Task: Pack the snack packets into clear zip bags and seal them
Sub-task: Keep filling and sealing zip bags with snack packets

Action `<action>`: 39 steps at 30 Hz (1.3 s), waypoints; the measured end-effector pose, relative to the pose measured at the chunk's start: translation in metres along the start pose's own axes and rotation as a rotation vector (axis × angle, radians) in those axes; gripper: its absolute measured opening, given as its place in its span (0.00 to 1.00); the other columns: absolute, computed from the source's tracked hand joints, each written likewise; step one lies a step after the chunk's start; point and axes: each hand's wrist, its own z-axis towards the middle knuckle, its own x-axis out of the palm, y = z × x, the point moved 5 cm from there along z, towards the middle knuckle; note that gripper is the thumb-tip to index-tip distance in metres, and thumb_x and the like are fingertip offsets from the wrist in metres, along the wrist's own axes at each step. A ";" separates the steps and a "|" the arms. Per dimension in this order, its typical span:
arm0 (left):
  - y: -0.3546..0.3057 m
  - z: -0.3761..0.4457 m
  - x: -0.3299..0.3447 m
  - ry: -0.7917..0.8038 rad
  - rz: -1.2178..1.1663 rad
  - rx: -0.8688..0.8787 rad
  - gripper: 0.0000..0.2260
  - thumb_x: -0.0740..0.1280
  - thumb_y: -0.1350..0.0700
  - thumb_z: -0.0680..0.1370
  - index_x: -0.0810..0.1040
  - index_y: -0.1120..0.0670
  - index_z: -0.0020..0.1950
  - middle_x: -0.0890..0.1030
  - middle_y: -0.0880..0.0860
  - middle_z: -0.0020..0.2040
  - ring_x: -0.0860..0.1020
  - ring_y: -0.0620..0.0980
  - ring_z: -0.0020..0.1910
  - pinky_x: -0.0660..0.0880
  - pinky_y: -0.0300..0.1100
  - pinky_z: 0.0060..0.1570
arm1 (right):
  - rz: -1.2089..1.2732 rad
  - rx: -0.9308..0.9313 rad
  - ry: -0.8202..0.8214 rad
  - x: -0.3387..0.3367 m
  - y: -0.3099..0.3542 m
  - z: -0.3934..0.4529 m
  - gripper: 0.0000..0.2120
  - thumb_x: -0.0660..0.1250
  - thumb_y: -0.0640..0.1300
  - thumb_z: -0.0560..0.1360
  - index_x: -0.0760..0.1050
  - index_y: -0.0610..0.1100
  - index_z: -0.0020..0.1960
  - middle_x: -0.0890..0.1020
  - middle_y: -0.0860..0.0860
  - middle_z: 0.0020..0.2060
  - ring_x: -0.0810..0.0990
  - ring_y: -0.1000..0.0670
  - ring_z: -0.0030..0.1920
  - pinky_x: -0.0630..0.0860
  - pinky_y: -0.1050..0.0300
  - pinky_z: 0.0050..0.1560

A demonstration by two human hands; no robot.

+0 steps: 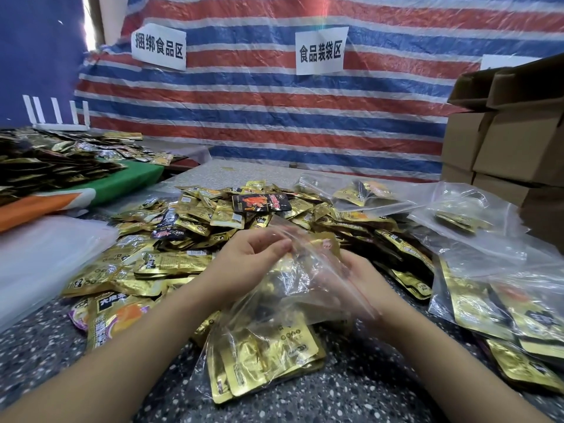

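A clear zip bag (274, 325) hangs between my hands over the speckled table, its lower part full of several gold snack packets (265, 358). My left hand (247, 257) pinches the bag's top edge at its left end. My right hand (351, 282) sits behind the plastic and grips the bag's right side near the red zip strip. Whether the zip is closed I cannot tell. A big heap of loose gold and black packets (213, 221) lies just beyond my hands.
Filled and empty clear bags (476, 239) lie at the right, with cardboard boxes (503, 141) stacked behind them. A pile of empty bags (45, 257) sits at the left. More packets cover a green cloth (134, 178) at the far left.
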 end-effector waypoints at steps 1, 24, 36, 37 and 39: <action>-0.001 0.000 -0.002 -0.019 -0.007 0.006 0.08 0.65 0.58 0.80 0.84 0.52 0.48 0.85 0.44 0.51 0.82 0.41 0.50 0.78 0.34 0.49 | 0.064 0.043 -0.057 -0.006 -0.002 0.002 0.15 0.80 0.47 0.63 0.81 0.45 0.46 0.87 0.50 0.40 0.85 0.54 0.35 0.80 0.63 0.33; -0.020 -0.005 -0.011 0.027 -0.193 -0.073 0.08 0.72 0.51 0.69 0.84 0.55 0.39 0.83 0.50 0.35 0.75 0.42 0.30 0.73 0.32 0.32 | 0.754 -0.076 -0.392 -0.042 0.053 -0.008 0.26 0.66 0.47 0.73 0.71 0.40 0.69 0.84 0.41 0.57 0.85 0.43 0.55 0.84 0.45 0.49; -0.018 -0.004 -0.012 -0.005 -0.190 -0.084 0.10 0.73 0.50 0.66 0.84 0.56 0.39 0.84 0.52 0.35 0.75 0.43 0.29 0.73 0.33 0.31 | 0.726 -0.091 -0.388 -0.035 0.057 -0.009 0.28 0.66 0.48 0.73 0.70 0.39 0.70 0.83 0.40 0.60 0.81 0.39 0.61 0.79 0.37 0.59; -0.018 -0.004 -0.011 -0.009 -0.191 -0.084 0.09 0.73 0.50 0.67 0.84 0.55 0.39 0.84 0.52 0.35 0.75 0.43 0.29 0.73 0.33 0.31 | 0.722 -0.089 -0.391 -0.035 0.056 -0.009 0.28 0.66 0.48 0.73 0.69 0.39 0.71 0.82 0.40 0.60 0.81 0.39 0.62 0.79 0.37 0.59; -0.019 -0.004 -0.010 -0.004 -0.180 -0.085 0.08 0.73 0.50 0.67 0.85 0.54 0.37 0.84 0.52 0.36 0.75 0.43 0.29 0.73 0.33 0.31 | 0.720 -0.090 -0.396 -0.034 0.054 -0.009 0.28 0.66 0.47 0.73 0.70 0.39 0.70 0.82 0.40 0.60 0.81 0.38 0.62 0.77 0.36 0.61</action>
